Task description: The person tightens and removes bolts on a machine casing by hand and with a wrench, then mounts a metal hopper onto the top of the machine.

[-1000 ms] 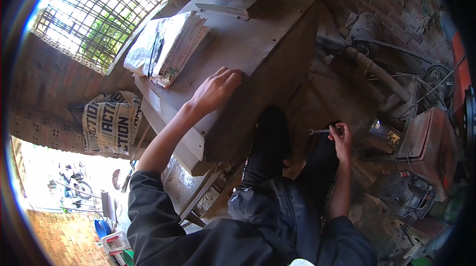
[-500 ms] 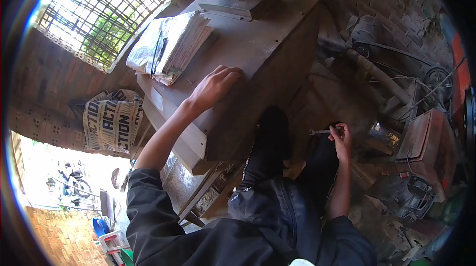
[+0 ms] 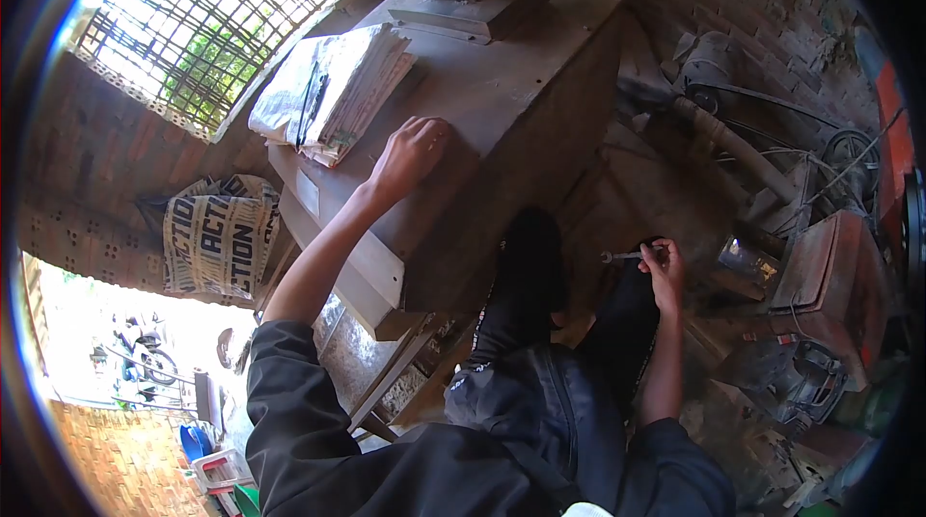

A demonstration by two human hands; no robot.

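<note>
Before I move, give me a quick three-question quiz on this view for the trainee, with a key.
1. Which hand holds the wrench?
2. True or false: the printed sack lies on top of the metal box.
3. Fill in: the large word repeated on that sack is ____.

Key:
1. The right hand.
2. False; it is off to the left of the box in the picture.
3. ACTION.

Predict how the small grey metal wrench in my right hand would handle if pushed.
The wrench is likely stiff, given its straight shank, probably heavy for its size, being metallic-looking, and unlikely to roll, given its wider end.
</note>
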